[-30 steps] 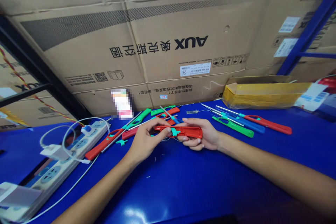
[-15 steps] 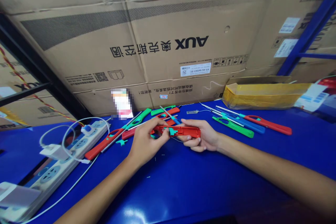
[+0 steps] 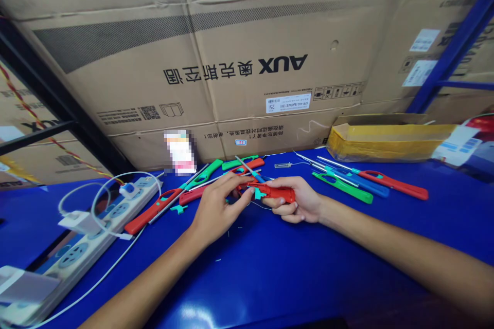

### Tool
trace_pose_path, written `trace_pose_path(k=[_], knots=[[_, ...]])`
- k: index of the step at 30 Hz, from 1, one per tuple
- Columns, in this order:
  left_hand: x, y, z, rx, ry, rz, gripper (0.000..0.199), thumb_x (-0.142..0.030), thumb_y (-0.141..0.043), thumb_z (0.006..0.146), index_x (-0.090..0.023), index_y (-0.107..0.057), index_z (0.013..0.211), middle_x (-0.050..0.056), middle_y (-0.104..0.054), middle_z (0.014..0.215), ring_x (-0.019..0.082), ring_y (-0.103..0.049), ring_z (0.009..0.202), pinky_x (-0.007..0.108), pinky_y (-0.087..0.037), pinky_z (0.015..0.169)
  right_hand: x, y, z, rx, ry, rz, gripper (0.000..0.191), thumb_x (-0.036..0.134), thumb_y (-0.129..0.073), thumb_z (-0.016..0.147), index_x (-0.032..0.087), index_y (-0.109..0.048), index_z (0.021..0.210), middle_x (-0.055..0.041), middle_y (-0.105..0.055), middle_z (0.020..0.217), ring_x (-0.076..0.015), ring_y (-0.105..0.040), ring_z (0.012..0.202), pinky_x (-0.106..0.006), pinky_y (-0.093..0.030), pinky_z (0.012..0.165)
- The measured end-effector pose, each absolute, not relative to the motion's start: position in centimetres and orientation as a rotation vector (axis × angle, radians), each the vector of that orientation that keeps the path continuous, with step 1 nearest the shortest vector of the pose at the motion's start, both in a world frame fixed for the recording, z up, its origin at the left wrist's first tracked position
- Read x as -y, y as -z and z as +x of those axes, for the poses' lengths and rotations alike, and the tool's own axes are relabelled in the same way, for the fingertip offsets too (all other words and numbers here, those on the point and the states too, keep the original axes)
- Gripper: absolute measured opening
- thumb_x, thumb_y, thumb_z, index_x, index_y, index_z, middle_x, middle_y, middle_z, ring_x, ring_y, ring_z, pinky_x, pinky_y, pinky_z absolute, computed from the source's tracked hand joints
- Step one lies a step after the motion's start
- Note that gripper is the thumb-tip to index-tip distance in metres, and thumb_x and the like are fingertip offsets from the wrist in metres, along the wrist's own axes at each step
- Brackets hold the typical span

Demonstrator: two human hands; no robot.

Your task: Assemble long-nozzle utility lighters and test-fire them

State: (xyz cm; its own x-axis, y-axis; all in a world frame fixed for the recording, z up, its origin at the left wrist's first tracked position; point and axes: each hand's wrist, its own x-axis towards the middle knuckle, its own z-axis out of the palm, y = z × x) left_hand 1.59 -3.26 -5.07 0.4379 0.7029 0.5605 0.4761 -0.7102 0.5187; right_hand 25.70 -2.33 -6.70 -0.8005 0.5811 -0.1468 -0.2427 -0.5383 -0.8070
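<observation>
In front of me, my right hand (image 3: pixel 303 198) is closed round a red lighter casing (image 3: pixel 284 195), its hollow inner side facing me. My left hand (image 3: pixel 216 205) pinches a small green trigger (image 3: pixel 258 194) at the casing's left part; its fingers hide the casing's far left end. A thin pale wire (image 3: pixel 259 206) hangs below the casing. Just left of my left hand lies another green trigger (image 3: pixel 178 209), loose on the blue table (image 3: pixel 278 272). Behind the hands are a red lighter handle (image 3: pixel 191 195) and a metal rod with a blue end (image 3: pixel 250 167).
Long lighters with metal tubes lie to the right, including a red one (image 3: pixel 401 185) and a green handle (image 3: pixel 347 189). A red lighter (image 3: pixel 148 213) borders the power strip (image 3: pixel 96 236) on the left. Behind stand a lit phone (image 3: pixel 180 151), a yellow-taped box (image 3: pixel 389 141) and a large carton (image 3: pixel 231 36).
The green trigger has shifted slightly right and tilted at the casing, and my left thumb has moved with it. My right hand keeps its hold almost in place.
</observation>
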Motion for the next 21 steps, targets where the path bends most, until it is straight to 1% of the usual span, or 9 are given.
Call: trace_pose_path(k=[4,6,8,10,13,15,17,19,21], knots=[[3.25,5.23,1.68,-1.038,-1.139,2.413,0.022,-0.032,-0.061,0.106,-0.023,-0.077,0.118,0.005,-0.074,0.099,0.018,-0.065,0.083,0.029,-0.049,0.075,2.34,6.71,25.66,1.144,-2.311,-0.586,0.031,0.047,-0.064,0.094,0.020,-0.049,0.087,0.0108,-0.041,0.062,-0.0030,-0.012,0.037,-0.017,-0.020,0.029],[3.29,5.18,1.69,-1.035,-1.152,2.409,0.021,-0.031,-0.059,0.107,-0.022,-0.076,0.115,0.005,-0.073,0.098,0.019,-0.066,0.084,0.029,-0.049,0.074,2.48,6.63,25.56,1.192,-2.270,-0.604,0.030,0.046,-0.065,0.095,0.020,-0.052,0.091,0.0109,-0.043,0.061,-0.0035,-0.015,0.035,-0.017,-0.023,0.028],[3.34,5.09,1.68,-1.028,-1.169,2.410,0.021,-0.030,-0.057,0.107,-0.021,-0.075,0.112,0.005,-0.073,0.097,0.019,-0.067,0.086,0.029,-0.050,0.075,2.67,6.50,25.40,1.260,-2.196,-0.626,0.029,0.047,-0.066,0.096,0.020,-0.055,0.096,0.0096,-0.051,0.062,-0.0044,-0.025,0.033,-0.018,-0.033,0.028],[3.40,5.03,1.68,-1.021,-1.189,2.419,0.020,-0.029,-0.057,0.107,-0.021,-0.075,0.112,0.004,-0.073,0.097,0.018,-0.067,0.086,0.028,-0.051,0.075,2.83,6.40,25.23,1.327,-2.111,-0.657,0.031,0.047,-0.069,0.095,0.019,-0.057,0.099,0.0063,-0.062,0.066,-0.0052,-0.038,0.034,-0.020,-0.043,0.032],[3.46,5.06,1.74,-1.025,-1.203,2.444,0.019,-0.029,-0.057,0.107,-0.021,-0.074,0.112,0.004,-0.072,0.098,0.018,-0.067,0.085,0.029,-0.052,0.076,2.92,6.35,25.06,1.398,-2.037,-0.696,0.038,0.046,-0.077,0.093,0.016,-0.061,0.109,0.0031,-0.070,0.071,-0.0059,-0.048,0.036,-0.021,-0.048,0.036],[3.40,5.12,1.77,-1.022,-1.208,2.484,0.018,-0.028,-0.056,0.108,-0.022,-0.073,0.114,0.005,-0.072,0.103,0.019,-0.068,0.090,0.031,-0.053,0.081,2.91,6.36,25.00,1.421,-2.020,-0.702,0.042,0.043,-0.079,0.092,0.015,-0.061,0.118,0.0034,-0.071,0.072,-0.0060,-0.050,0.036,-0.020,-0.049,0.037],[3.23,5.16,1.70,-1.026,-1.260,2.557,0.019,-0.026,-0.058,0.107,-0.022,-0.070,0.121,0.007,-0.072,0.114,0.023,-0.068,0.106,0.037,-0.054,0.093,2.90,6.33,24.95,1.419,-2.008,-0.714,0.043,0.039,-0.079,0.092,0.016,-0.060,0.122,0.0040,-0.071,0.072,-0.0057,-0.050,0.036,-0.020,-0.050,0.037],[2.97,5.12,1.51,-1.055,-1.371,2.644,0.024,-0.026,-0.064,0.105,-0.022,-0.068,0.128,0.011,-0.068,0.124,0.027,-0.063,0.118,0.043,-0.051,0.101,2.92,6.21,24.92,1.405,-1.990,-0.722,0.037,0.038,-0.077,0.093,0.016,-0.061,0.119,0.0049,-0.070,0.071,-0.0053,-0.048,0.035,-0.020,-0.049,0.035],[2.74,5.05,1.24,-1.062,-1.443,2.741,0.023,-0.024,-0.068,0.103,-0.023,-0.069,0.126,0.011,-0.067,0.123,0.028,-0.062,0.116,0.044,-0.052,0.099,2.95,6.02,24.93,1.393,-1.968,-0.713,0.031,0.038,-0.075,0.095,0.016,-0.062,0.113,0.0053,-0.068,0.069,-0.0047,-0.045,0.034,-0.019,-0.047,0.034]])
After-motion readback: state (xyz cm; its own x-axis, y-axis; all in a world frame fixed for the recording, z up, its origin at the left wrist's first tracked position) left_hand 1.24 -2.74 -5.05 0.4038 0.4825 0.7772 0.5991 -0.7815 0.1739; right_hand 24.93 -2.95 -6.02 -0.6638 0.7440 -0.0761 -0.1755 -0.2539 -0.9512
